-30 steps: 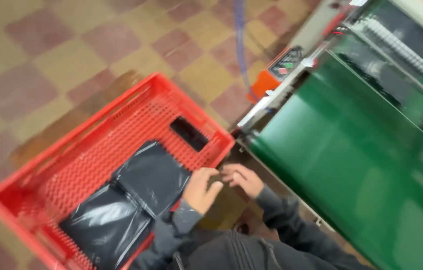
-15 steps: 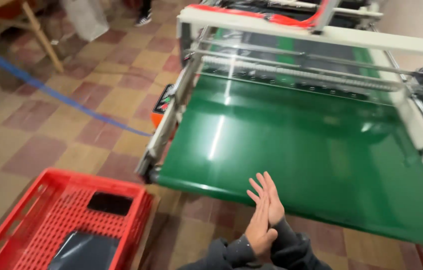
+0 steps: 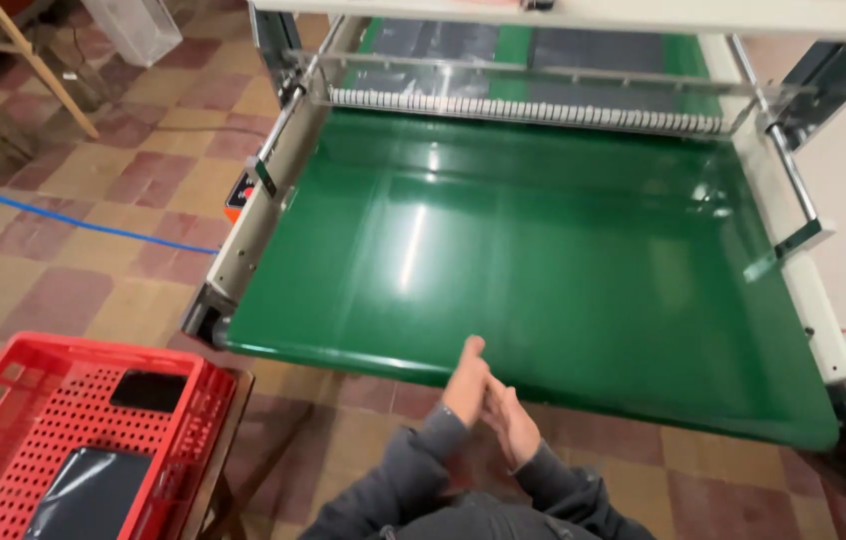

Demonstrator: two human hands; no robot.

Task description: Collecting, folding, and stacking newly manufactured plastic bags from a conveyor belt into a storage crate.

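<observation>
My left hand (image 3: 466, 382) and my right hand (image 3: 511, 424) are pressed together, palm against palm, just in front of the near edge of a green conveyor belt (image 3: 543, 260). Neither hand holds anything. The fingers lie straight and close together. Both arms wear dark grey sleeves. The belt's glossy surface carries nothing near me; dark sheets lie at its far end under the machine frame.
A red plastic crate (image 3: 43, 440) stands at the lower left on a wooden stand, holding a black plastic-wrapped package (image 3: 93, 495) and a small black item (image 3: 150, 390). A blue cord (image 3: 63, 218) crosses the tiled floor. The machine's white side rails flank the belt.
My view swung from the red crate to the conveyor belt. My hands left the black package in the crate and now rest palm to palm at the belt's near edge.
</observation>
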